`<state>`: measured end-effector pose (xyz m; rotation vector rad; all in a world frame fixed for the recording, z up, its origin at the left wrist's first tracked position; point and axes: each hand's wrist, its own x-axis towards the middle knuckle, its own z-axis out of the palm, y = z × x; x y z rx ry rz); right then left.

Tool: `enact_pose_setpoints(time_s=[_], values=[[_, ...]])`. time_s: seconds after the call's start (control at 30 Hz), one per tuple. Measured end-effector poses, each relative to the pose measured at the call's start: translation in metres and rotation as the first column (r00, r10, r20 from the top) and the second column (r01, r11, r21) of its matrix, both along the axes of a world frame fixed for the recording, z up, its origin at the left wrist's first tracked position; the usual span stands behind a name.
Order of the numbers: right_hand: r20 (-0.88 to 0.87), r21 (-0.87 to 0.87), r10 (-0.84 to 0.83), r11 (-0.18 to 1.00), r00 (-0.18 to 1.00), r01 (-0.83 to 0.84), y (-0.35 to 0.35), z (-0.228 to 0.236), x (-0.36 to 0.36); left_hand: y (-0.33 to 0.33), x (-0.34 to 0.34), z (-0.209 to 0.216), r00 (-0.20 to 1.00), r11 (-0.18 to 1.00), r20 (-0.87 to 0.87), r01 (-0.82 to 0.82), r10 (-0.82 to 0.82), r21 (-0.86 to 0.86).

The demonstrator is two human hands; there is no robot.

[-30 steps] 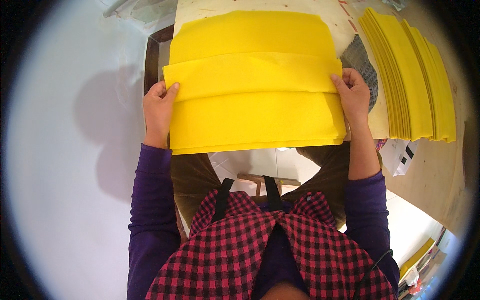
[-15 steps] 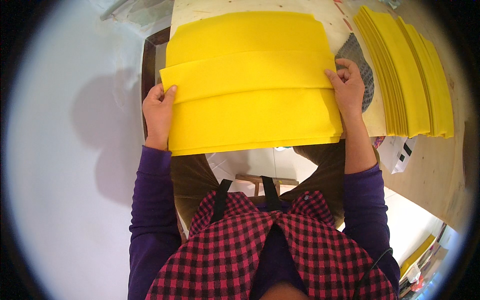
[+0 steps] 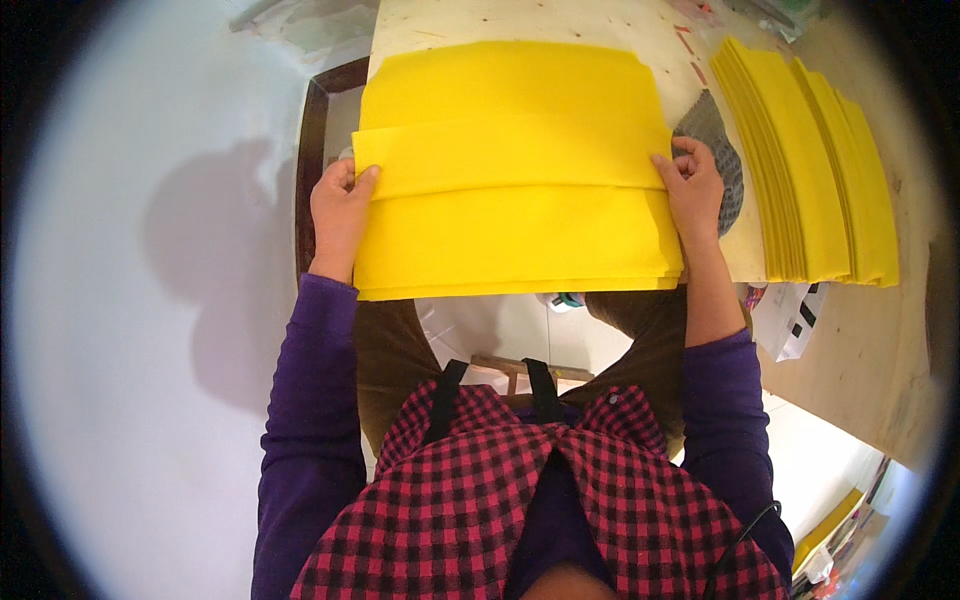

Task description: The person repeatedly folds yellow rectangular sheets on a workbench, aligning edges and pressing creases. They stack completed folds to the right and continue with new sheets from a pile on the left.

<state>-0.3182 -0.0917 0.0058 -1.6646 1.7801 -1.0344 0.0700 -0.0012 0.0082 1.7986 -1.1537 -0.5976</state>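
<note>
A folded strip of yellow fabric [image 3: 510, 155] stretches crosswise between my hands, over a stack of yellow fabric sheets [image 3: 520, 240] at the table's near edge. My left hand [image 3: 342, 205] pinches the strip's left end, thumb on top and fingers underneath. At the right end, my right hand [image 3: 693, 185] grips the strip in the same way, thumb over the cloth. The strip's lower edge lies across the middle of the stack. Whether the strip touches the stack along its whole length I cannot tell.
To the right stand folded yellow fabric piles [image 3: 800, 170] on the wooden table [image 3: 850, 350]. A grey knitted cloth [image 3: 715, 150] lies beside my right hand. The white wall [image 3: 150, 330] is close on the left. A white bag [image 3: 795, 320] hangs below the table's edge.
My left hand and the strip's left end have shifted slightly right. The strip now lies more level across the stack. Both hands keep their hold, and the view has tilted a little.
</note>
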Motion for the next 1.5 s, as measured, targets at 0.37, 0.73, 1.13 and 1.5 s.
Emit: enact_pose_setpoints(time_s=[0.37, 0.73, 1.13, 1.5], values=[[0.232, -0.237, 0.072, 0.971, 0.97, -0.015, 0.003, 0.004, -0.01, 0.005, 0.011, 0.001, 0.983, 0.987, -0.183, -0.006, -0.023, -0.158], [0.382, -0.253, 0.164, 0.965, 0.91, -0.068, 0.006, 0.007, -0.012, 0.016, 0.0, 0.031, 0.918, 0.969, -0.371, 0.05, -0.139, -0.241], [0.269, -0.174, 0.064, 0.985, 0.961, -0.017, 0.037, -0.001, -0.004, 0.037, 0.01, 0.012, 0.925, 0.992, -0.36, 0.094, -0.12, -0.088], [0.122, -0.168, 0.026, 0.986, 0.992, -0.005, 0.037, -0.009, -0.005, 0.031, 0.003, -0.003, 0.948, 0.998, -0.316, 0.027, -0.044, -0.06]])
